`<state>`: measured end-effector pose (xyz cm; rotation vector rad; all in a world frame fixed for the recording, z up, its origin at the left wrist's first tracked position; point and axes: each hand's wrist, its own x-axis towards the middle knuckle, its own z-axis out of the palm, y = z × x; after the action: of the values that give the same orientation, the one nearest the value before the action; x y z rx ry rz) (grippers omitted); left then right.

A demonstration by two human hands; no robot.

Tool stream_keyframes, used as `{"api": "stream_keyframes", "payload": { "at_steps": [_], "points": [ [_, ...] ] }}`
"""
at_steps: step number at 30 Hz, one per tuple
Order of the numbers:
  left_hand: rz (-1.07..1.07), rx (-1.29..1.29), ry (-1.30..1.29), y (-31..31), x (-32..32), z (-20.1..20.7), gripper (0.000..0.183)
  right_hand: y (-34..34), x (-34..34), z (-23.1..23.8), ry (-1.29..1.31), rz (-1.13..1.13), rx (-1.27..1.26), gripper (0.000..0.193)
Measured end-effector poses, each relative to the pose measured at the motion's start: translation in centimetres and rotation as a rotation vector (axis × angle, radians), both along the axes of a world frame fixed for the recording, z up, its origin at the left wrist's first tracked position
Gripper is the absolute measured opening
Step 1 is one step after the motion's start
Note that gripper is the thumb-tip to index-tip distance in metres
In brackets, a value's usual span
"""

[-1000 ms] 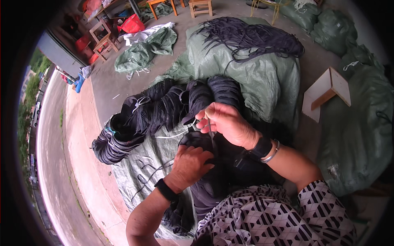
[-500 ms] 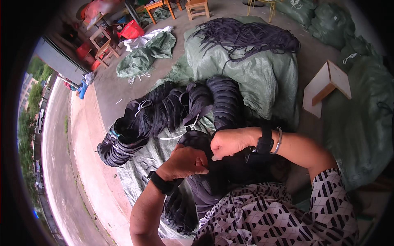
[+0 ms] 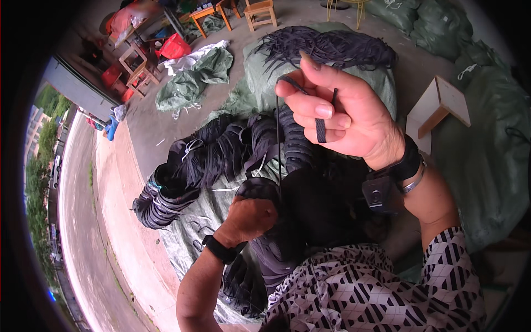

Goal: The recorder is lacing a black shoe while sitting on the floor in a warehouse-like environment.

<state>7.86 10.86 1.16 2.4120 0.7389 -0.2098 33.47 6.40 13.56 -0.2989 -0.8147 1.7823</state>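
Note:
My right hand (image 3: 354, 113) is raised in front of me, palm turned up, with a thin black shoelace (image 3: 279, 144) looped round its bent fingers. The lace runs taut and nearly straight down to a dark piece that looks like a black shoe upper (image 3: 258, 188). My left hand (image 3: 252, 217) is closed on that upper, low over my lap; its fingertips are hidden. Beyond it lie nested bundles of black shoe uppers (image 3: 221, 145), some tied with white string. A heap of loose black laces (image 3: 337, 48) rests on a stuffed green sack (image 3: 365, 88).
A white board piece with a wooden edge (image 3: 437, 108) stands at the right, beside large green sacks (image 3: 487, 149). Farther off are a wooden chair (image 3: 138, 69), a stool (image 3: 260, 14), a red bag (image 3: 175, 46) and a crumpled green sack (image 3: 191, 86). A road (image 3: 91, 221) runs along the left.
My right hand has swung up and away from my left hand, drawing the lace out taut. The left hand stays low on the upper, its fingers now curled tighter.

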Motion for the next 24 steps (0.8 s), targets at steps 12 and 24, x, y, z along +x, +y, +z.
{"api": "stream_keyframes", "payload": {
  "at_steps": [12, 24],
  "points": [
    [0.024, -0.026, -0.12, 0.1, -0.5, 0.4, 0.018, -0.7, 1.8, 1.7, -0.043, -0.06, 0.16, 0.043],
    [0.064, 0.131, -0.192, -1.5, -0.9, -1.0, 0.015, -3.6, 1.6, 5.9, 0.025, 0.013, 0.339, 0.04]
  ]
}}
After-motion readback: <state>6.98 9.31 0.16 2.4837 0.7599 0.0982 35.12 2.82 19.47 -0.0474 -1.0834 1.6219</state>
